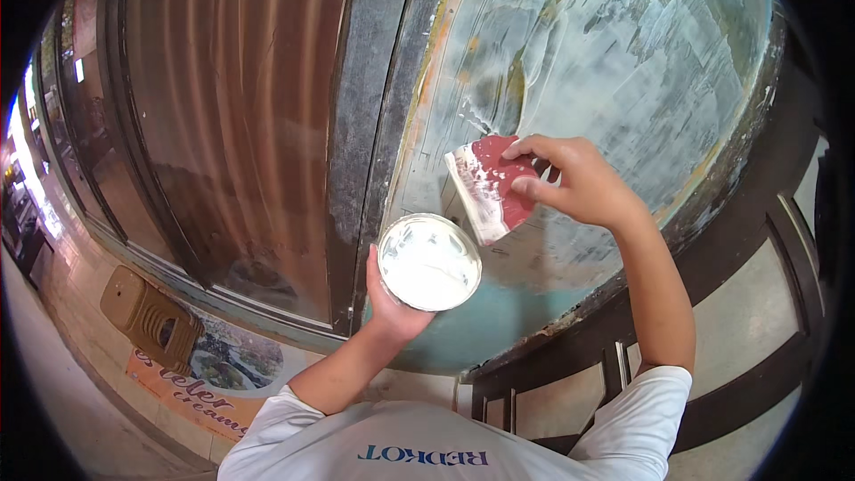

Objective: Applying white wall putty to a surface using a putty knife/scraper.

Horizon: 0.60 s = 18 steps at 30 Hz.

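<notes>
My left hand (397,310) cups a round tub (430,263) from below and the side. White paste fills part of it, and its rim is smeared with the same stuff. Between the thumb and fingers of my right hand (570,180) is a red putty spreader (503,180), tilted, with white paste thick along its left edge. The spreader is just above and right of the tub, apart from it. Behind both hands stands a wall panel (623,98) streaked with white filler over grey-blue and greenish paint.
Left of the panel is a dark wooden frame (370,98) beside a glass pane with a brown curtain (236,116) behind it. A brown plastic stool (151,312) and an orange printed banner (191,392) are at lower left. Dark-framed panelling (748,303) runs along the right.
</notes>
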Each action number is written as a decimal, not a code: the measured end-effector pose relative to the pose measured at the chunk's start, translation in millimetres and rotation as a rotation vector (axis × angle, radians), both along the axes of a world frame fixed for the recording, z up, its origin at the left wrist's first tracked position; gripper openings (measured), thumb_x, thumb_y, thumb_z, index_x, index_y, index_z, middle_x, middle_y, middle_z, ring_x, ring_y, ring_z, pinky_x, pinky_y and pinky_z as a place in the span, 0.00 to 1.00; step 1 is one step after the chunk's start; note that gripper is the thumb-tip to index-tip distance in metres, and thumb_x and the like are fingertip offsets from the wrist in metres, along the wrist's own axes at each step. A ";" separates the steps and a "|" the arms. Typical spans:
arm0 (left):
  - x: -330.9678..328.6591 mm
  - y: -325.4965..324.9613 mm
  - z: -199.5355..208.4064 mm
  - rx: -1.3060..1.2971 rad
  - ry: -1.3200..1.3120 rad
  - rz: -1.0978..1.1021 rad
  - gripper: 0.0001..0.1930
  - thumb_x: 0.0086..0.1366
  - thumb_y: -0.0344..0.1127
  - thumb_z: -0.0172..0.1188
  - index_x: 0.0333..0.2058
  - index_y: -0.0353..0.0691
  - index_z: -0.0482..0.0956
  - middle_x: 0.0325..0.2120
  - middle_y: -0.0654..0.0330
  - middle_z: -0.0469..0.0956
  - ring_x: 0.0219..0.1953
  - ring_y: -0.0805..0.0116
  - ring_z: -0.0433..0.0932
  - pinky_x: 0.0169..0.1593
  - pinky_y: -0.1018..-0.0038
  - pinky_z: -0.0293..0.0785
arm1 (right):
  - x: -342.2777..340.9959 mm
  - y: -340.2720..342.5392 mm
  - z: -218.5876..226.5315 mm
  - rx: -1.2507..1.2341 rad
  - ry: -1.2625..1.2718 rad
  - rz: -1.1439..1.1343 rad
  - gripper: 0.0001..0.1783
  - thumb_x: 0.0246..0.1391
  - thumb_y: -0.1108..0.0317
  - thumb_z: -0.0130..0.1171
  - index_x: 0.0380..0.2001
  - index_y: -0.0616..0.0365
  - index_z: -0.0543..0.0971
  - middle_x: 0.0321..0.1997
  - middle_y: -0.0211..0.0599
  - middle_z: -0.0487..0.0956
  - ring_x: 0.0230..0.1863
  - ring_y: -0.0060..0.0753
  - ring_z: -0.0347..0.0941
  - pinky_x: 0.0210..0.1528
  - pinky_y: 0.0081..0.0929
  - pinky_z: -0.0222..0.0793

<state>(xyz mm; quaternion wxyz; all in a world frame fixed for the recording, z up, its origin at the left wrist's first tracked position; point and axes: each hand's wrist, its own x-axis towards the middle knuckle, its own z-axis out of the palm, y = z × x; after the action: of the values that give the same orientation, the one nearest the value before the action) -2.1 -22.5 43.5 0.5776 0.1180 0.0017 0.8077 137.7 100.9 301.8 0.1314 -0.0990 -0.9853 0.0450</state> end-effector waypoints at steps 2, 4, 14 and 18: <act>1.2 2.8 -1.5 -0.004 -0.009 -0.016 0.40 0.66 0.73 0.39 0.67 0.54 0.66 0.66 0.60 0.67 0.67 0.50 0.64 0.69 0.47 0.57 | -0.3 10.2 1.7 0.098 0.115 0.043 0.14 0.55 0.69 0.60 0.46 0.59 0.78 0.40 0.44 0.83 0.39 0.42 0.81 0.43 0.36 0.75; 2.9 4.2 -4.5 -0.006 -0.018 -0.030 0.40 0.66 0.73 0.39 0.67 0.54 0.66 0.66 0.60 0.67 0.68 0.50 0.64 0.69 0.46 0.57 | -4.6 11.2 11.5 0.041 0.150 0.037 0.11 0.57 0.74 0.57 0.44 0.59 0.77 0.37 0.45 0.83 0.36 0.45 0.80 0.41 0.36 0.75; 3.3 3.2 -8.0 0.039 -0.055 -0.018 0.38 0.69 0.69 0.38 0.68 0.51 0.65 0.67 0.58 0.66 0.69 0.49 0.63 0.70 0.47 0.57 | -35.1 21.4 111.6 0.455 0.296 0.020 0.11 0.64 0.68 0.58 0.48 0.58 0.76 0.33 0.47 0.79 0.33 0.42 0.74 0.40 0.35 0.71; 0.2 0.6 -8.4 0.053 -0.040 -0.001 0.38 0.69 0.69 0.37 0.68 0.50 0.64 0.68 0.57 0.65 0.69 0.50 0.62 0.71 0.49 0.57 | -50.1 30.4 131.6 0.635 0.236 -0.104 0.12 0.64 0.64 0.58 0.48 0.55 0.77 0.39 0.50 0.83 0.42 0.53 0.79 0.46 0.46 0.72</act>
<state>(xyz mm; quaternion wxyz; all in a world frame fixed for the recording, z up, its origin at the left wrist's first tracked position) -1.9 -22.0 35.1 0.5744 0.1170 -0.0315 0.8095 87.6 131.3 433.4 0.2708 -0.0971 -0.9218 -0.2598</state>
